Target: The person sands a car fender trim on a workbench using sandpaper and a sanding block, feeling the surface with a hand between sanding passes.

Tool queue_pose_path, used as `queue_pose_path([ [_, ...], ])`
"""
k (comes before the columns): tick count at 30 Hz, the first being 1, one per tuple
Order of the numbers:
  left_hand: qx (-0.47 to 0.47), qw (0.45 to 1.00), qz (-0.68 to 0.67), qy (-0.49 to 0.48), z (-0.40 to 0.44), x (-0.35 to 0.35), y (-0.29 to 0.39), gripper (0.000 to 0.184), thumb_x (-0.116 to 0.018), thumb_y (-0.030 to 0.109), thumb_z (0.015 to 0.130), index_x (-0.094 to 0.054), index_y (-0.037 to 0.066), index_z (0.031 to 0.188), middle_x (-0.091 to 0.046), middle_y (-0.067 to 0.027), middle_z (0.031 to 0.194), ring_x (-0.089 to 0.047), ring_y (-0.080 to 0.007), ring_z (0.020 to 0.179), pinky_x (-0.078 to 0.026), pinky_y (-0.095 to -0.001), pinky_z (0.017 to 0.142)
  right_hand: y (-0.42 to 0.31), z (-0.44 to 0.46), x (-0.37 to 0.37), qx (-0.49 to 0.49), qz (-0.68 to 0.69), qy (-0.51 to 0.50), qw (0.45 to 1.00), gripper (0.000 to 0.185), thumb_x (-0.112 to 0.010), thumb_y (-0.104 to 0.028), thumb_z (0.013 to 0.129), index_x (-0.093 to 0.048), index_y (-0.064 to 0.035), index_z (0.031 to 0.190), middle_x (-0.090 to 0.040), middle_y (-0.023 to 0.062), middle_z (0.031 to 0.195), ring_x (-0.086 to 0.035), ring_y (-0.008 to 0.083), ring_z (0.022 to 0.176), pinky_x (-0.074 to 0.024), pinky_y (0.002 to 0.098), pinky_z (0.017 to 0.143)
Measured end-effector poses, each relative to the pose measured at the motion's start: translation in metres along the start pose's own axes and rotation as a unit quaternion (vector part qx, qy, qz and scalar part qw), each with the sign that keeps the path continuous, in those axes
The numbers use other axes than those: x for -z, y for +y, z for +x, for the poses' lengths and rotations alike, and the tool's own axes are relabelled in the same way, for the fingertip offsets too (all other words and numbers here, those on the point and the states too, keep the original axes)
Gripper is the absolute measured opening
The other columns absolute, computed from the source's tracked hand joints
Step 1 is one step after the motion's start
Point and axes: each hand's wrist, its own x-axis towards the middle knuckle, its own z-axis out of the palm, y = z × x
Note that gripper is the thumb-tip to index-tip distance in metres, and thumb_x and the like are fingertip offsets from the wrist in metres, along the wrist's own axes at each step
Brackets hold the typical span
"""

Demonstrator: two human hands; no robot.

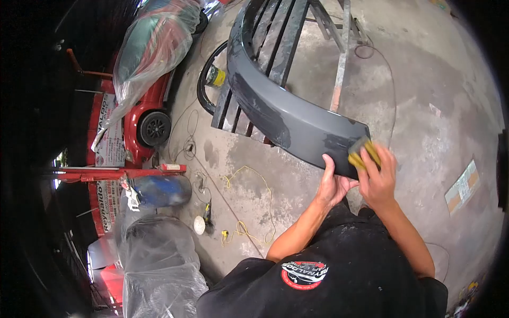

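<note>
A long curved grey car trim panel (297,119), probably a fender flare, slants toward me across a slatted stand. Dark wet-looking patches mark its surface. At its near end, my left hand (334,186) grips the lower edge, thumb on the outer face and fingers partly hidden beneath. My right hand (379,177) is closed around a yellow and grey sponge-like pad (366,152), which lies against the panel's near end by the corner. The pad is slightly blurred.
The slatted stand (281,58) supports the panel; a yellow-labelled can (215,76) and another curved black trim (202,87) are beside it. Cables, a yellow cord (270,199) and a white round-headed tool (200,225) lie left. A red car (151,106) is partly plastic-covered.
</note>
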Motion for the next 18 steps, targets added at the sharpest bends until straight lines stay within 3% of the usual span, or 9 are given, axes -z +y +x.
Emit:
queue_pose_path([
  [2,0.005,1.0,-0.002,-0.027,0.004,0.012,-0.001,0.085,-0.023,0.071,0.094,-0.026,0.009,0.151,-0.041,-0.013,0.149,-0.042,-0.0277,0.137,-0.039,-0.0534,0.109,0.009,-0.029,0.005,0.022,0.007,-0.016,1.0,0.042,-0.071,-0.004,0.074,-0.067,-0.0009,0.115,-0.054,0.0187,0.129,-0.053,0.037,0.115,-0.0436,0.0463,0.095],
  [6,-0.001,0.999,-0.006,-0.047,0.003,0.007,-0.001,0.085,-0.023,0.071,0.094,-0.025,0.009,0.151,-0.04,-0.0132,0.149,-0.043,-0.0285,0.136,-0.039,-0.0533,0.11,0.001,0.008,0.003,0.024,0.001,-0.022,0.999,0.042,-0.071,-0.003,0.074,-0.068,-0.0021,0.116,-0.055,0.0173,0.129,-0.054,0.0354,0.114,-0.0436,0.0456,0.095],
  [8,-0.004,1.0,0.003,-0.005,0.001,0.005,-0.002,0.084,-0.023,0.071,0.094,-0.026,0.008,0.151,-0.041,-0.0134,0.149,-0.044,-0.0285,0.135,-0.042,-0.0523,0.108,-0.006,0.033,0.001,-0.003,0.009,-0.038,0.999,0.043,-0.071,-0.001,0.074,-0.068,-0.0043,0.116,-0.056,0.0149,0.129,-0.055,0.033,0.116,-0.0429,0.0451,0.096],
  [9,-0.002,1.0,-0.002,-0.029,0.001,0.006,0.0,0.083,-0.023,0.07,0.095,-0.026,0.009,0.151,-0.041,-0.0131,0.148,-0.045,-0.028,0.135,-0.046,-0.0501,0.104,0.002,0.023,0.006,0.022,0.004,-0.042,0.999,0.042,-0.071,-0.001,0.074,-0.068,-0.0051,0.115,-0.057,0.014,0.129,-0.055,0.0326,0.117,-0.042,0.0445,0.097],
  [14,0.003,0.998,0.014,-0.06,0.004,0.021,-0.003,0.084,-0.023,0.071,0.093,-0.024,0.01,0.151,-0.038,-0.0123,0.15,-0.043,-0.0294,0.136,-0.045,-0.0526,0.106,0.014,0.012,0.018,0.035,-0.013,-0.095,0.995,0.038,-0.07,-0.002,0.073,-0.069,-0.0036,0.112,-0.059,0.0152,0.127,-0.055,0.0339,0.116,-0.0419,0.0443,0.098],
  [18,-0.021,1.0,0.002,-0.021,0.004,0.006,0.003,0.08,-0.022,0.069,0.094,-0.027,0.012,0.151,-0.042,-0.0123,0.148,-0.046,-0.028,0.134,-0.047,-0.0509,0.104,-0.008,0.062,-0.007,0.126,0.033,-0.109,0.986,0.043,-0.069,0.002,0.071,-0.068,-0.0042,0.114,-0.06,0.0147,0.127,-0.056,0.0327,0.117,-0.0422,0.0474,0.097],
])
